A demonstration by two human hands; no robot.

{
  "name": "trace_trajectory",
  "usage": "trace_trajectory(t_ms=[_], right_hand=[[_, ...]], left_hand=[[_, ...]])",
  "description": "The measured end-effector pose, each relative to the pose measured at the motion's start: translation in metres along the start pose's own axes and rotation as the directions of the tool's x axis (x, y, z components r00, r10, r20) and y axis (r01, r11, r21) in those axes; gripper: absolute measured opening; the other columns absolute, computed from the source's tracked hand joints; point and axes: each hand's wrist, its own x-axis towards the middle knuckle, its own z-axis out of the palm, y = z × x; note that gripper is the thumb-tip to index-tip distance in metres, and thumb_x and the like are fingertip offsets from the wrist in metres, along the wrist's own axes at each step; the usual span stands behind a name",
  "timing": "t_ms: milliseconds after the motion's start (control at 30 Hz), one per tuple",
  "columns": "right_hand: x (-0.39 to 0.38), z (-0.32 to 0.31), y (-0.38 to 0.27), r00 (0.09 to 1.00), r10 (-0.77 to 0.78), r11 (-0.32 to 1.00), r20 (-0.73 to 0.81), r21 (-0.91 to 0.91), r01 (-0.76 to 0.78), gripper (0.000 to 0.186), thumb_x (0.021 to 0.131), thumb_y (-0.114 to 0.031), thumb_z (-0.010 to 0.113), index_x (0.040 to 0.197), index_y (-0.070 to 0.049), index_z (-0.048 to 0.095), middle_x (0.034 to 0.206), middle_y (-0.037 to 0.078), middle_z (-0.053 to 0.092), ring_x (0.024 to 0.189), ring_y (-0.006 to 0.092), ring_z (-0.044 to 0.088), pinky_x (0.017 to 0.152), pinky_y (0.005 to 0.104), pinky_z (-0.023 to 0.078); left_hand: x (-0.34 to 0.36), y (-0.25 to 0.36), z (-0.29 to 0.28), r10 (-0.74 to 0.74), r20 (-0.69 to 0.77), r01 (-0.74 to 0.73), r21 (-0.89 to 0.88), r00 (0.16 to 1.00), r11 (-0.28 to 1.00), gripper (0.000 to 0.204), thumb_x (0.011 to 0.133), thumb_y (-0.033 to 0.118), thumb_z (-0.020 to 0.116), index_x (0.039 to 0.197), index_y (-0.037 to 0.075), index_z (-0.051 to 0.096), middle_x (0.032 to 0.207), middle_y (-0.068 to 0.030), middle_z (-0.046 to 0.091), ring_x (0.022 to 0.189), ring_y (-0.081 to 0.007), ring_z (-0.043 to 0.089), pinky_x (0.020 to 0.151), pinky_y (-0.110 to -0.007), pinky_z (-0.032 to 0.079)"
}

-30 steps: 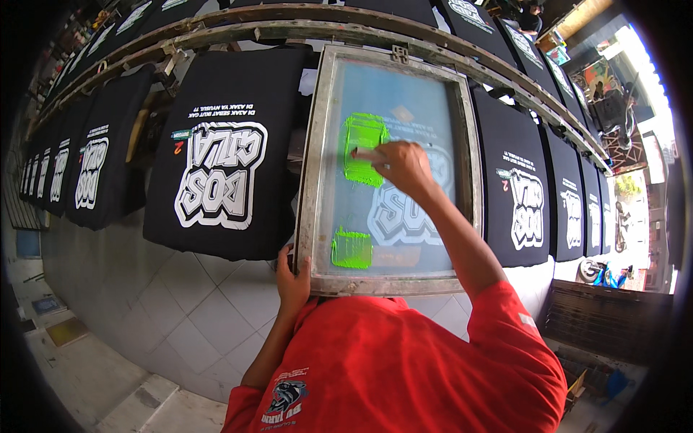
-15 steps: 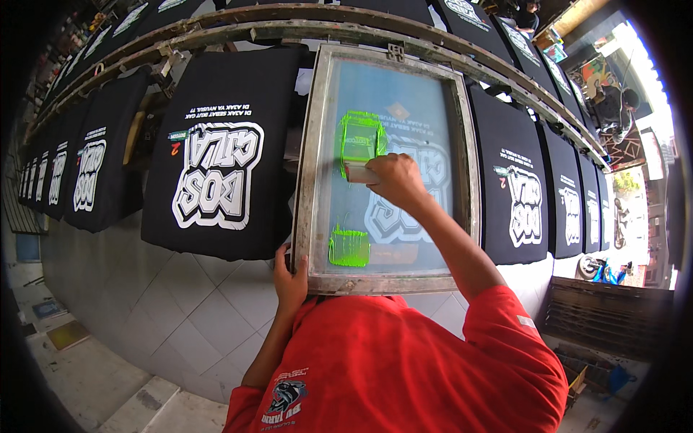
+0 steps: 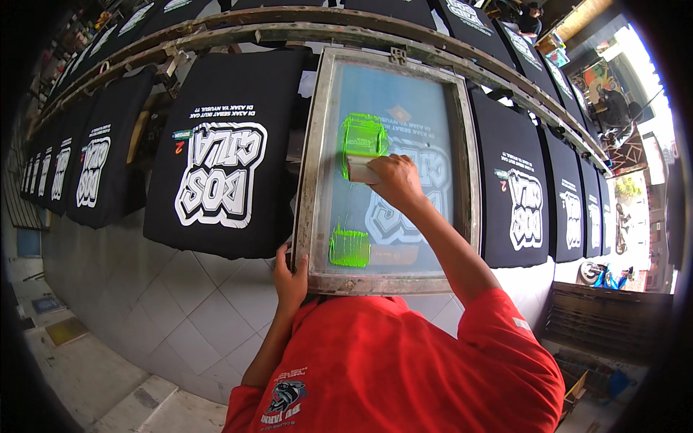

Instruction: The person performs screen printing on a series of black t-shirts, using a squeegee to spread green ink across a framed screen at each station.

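Note:
A screen-printing frame (image 3: 462,108) with pale blue mesh (image 3: 393,86) lies in front of me, a white design showing faintly through it. My right hand (image 3: 393,175) grips a small flat squeegee (image 3: 359,167) at the lower part of the upper bright green ink patch (image 3: 365,132). Another green patch (image 3: 349,249) sits lower on the mesh. My left hand (image 3: 291,278) is curled round the frame's lower left edge, its fingertips partly hidden.
Rows of black printed T-shirts on boards (image 3: 245,86) stretch left and right along wooden rails (image 3: 216,40). Pale floor tiles (image 3: 216,303) lie below. Far right are a blue motorbike (image 3: 606,276) and a dark slatted bench (image 3: 599,317). People (image 3: 533,22) are at the upper right.
Compared with a second ago, my right hand and the squeegee are slightly lower on the upper ink patch, the blade now flatter across it. My left hand stays on the frame.

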Motion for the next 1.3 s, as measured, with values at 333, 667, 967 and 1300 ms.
trace_trajectory(t_ms=[333, 667, 967, 1300], right_hand=[[0.064, 0.003, 0.045, 0.982, 0.045, 0.999, -0.182, -0.013, -0.048, 0.014, 0.069, -0.014, 0.065, 0.082, -0.012, 0.066, 0.078, 0.008, 0.065, 0.083, 0.0267, 0.062, 0.075, 0.0406, 0.047], [0.002, -0.015, -0.004, 0.993, 0.029, 0.999, 0.114, -0.049, -0.023, 0.015, 0.064, -0.013, 0.068, 0.079, -0.011, 0.064, 0.076, 0.006, 0.064, 0.079, 0.0241, 0.062, 0.075, 0.038, 0.047], [-0.05, -0.04, 0.031, 0.692, 0.704, 0.217, 0.158, 0.88, -0.422, 0.034, 0.08, -0.024, 0.067, 0.1, 0.003, 0.061, 0.083, 0.007, 0.063, 0.074, 0.0176, 0.059, 0.069, 0.0319, 0.046], [-0.252, -0.07, 0.115, 0.421, 0.887, -0.194, 0.188, 0.981, -0.03, 0.032, 0.086, -0.021, 0.06, 0.113, -0.005, 0.054, 0.105, 0.008, 0.057, 0.102, 0.0205, 0.053, 0.094, 0.0328, 0.039]], left_hand=[[-0.001, 0.005, -0.002, -0.045, 0.038, 0.045, -0.002, 0.998, 0.999, 0.039, 0.087, 0.018, 0.061, 0.118, -0.002, 0.048, 0.097, -0.0179, 0.061, 0.086, -0.0257, 0.061, 0.077, -0.036, 0.047], [0.002, 0.013, -0.008, -0.11, 0.107, 0.114, -0.034, 0.988, 0.993, 0.042, 0.087, 0.021, 0.062, 0.119, -0.001, 0.046, 0.099, -0.0184, 0.061, 0.088, -0.0259, 0.06, 0.079, -0.038, 0.046], [0.016, -0.009, -0.01, -0.041, 0.337, 0.082, -0.108, 0.94, 0.991, 0.039, 0.091, 0.022, 0.056, 0.117, -0.004, 0.045, 0.105, -0.0192, 0.058, 0.094, -0.027, 0.058, 0.084, -0.036, 0.044], [0.022, 0.006, -0.009, -0.046, 0.282, 0.047, 0.003, 0.958, 0.999, 0.034, 0.094, 0.031, 0.052, 0.098, -0.003, 0.054, 0.082, -0.0155, 0.059, 0.075, -0.0264, 0.056, 0.07, -0.037, 0.045]])
